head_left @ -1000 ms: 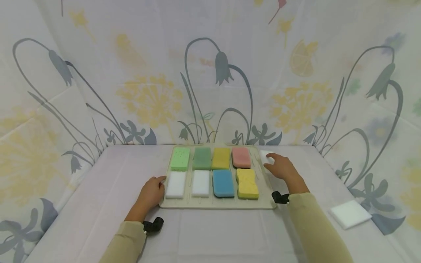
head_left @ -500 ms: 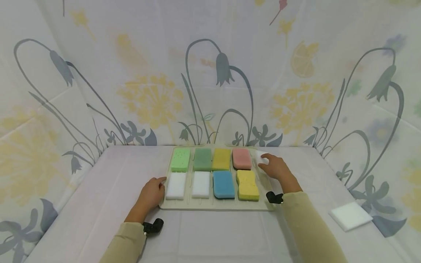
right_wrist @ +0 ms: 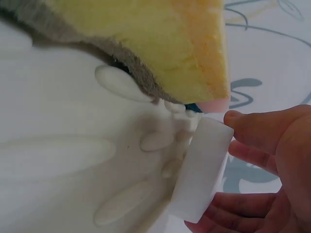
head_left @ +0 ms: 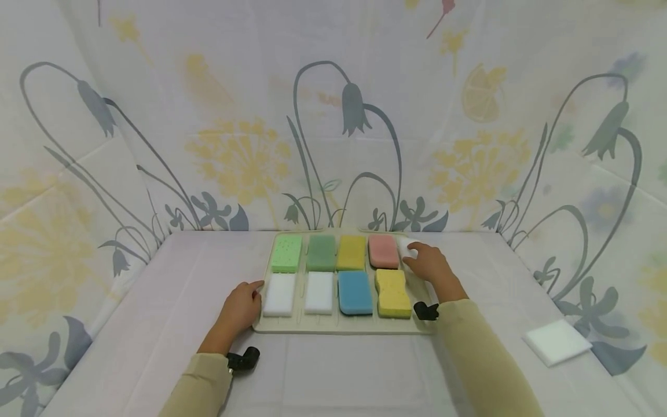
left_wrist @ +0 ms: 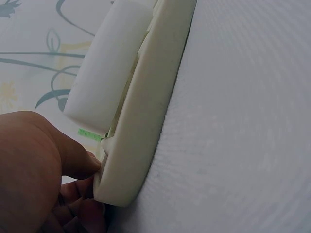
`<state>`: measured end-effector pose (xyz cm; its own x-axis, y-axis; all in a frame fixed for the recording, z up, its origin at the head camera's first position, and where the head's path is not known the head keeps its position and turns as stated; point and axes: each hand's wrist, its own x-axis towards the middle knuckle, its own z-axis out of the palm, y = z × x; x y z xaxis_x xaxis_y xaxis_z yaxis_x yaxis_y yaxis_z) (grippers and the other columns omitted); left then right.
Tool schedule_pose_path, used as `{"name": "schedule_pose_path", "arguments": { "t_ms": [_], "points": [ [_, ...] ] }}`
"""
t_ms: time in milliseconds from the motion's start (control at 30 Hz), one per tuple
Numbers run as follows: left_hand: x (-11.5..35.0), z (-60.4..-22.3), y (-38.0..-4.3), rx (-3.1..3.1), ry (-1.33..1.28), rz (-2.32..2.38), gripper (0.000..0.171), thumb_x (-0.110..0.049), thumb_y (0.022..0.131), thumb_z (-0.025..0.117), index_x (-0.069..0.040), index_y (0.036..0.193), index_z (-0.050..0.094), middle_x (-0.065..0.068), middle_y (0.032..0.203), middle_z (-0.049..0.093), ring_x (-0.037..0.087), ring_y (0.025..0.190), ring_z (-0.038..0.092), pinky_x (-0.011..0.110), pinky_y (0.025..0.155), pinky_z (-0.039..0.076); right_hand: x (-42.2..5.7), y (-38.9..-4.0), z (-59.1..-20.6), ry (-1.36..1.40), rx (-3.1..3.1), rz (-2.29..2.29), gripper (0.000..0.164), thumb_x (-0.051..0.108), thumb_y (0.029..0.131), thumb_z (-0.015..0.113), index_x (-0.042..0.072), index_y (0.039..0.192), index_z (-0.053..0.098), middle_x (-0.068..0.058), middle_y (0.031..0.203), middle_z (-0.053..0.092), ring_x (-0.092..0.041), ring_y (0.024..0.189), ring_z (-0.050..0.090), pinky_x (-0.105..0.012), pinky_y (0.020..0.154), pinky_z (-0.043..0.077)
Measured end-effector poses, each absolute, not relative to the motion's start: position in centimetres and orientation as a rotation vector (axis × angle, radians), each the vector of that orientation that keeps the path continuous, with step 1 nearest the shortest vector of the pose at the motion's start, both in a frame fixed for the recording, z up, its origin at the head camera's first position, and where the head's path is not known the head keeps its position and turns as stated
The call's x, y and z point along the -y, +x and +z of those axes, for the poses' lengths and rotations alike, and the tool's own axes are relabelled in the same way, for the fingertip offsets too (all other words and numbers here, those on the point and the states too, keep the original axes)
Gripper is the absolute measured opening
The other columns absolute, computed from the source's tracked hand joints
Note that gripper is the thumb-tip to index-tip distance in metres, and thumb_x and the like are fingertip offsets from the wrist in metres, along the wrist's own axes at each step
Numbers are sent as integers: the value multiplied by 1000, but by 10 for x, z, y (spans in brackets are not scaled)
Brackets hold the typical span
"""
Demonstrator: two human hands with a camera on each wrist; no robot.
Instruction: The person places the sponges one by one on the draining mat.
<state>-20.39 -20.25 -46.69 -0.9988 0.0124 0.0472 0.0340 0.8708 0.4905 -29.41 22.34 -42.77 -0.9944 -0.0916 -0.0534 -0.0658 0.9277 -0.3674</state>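
My left hand point(head_left: 241, 307) grips the left edge of a cream ridged tray point(head_left: 344, 332). In the left wrist view its thumb lies on the tray rim point(left_wrist: 141, 126), with the other fingers partly hidden beside and below it. At the tray's back right corner, my right hand point(head_left: 431, 265) holds a white sponge block point(right_wrist: 201, 170) between thumb and fingers, beside the pink sponge point(head_left: 384, 251). The right wrist view shows this block tilted over the tray's ridges, close to them; contact is unclear. Nearest in front of it is a yellow wavy-sided sponge point(head_left: 393, 293).
Along the tray's back row lie a light green sponge point(head_left: 286, 253), a dark green one point(head_left: 321, 253) and a yellow one point(head_left: 351, 252). In front are two white blocks point(head_left: 279, 295) and a blue sponge point(head_left: 355, 293). Another white block point(head_left: 556, 342) lies on the table at right.
My right hand has moved left with the white sponge block, from beyond the tray's right edge to over its back right corner. The left hand has stayed at the tray's edge.
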Motion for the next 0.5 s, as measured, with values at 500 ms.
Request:
{"name": "schedule_pose_path", "arguments": {
  "t_ms": [500],
  "points": [
    [203,-467,-207,3020,-11,-783,40,-8,95,49,4,132,56,11,87,57,19,72,48,31,64,40,-209,-305,-427,-161,-3006,-472,52,33,99,50,2,140,48,-25,138,52,-49,125,46,-57,102,38]
  ]
}}
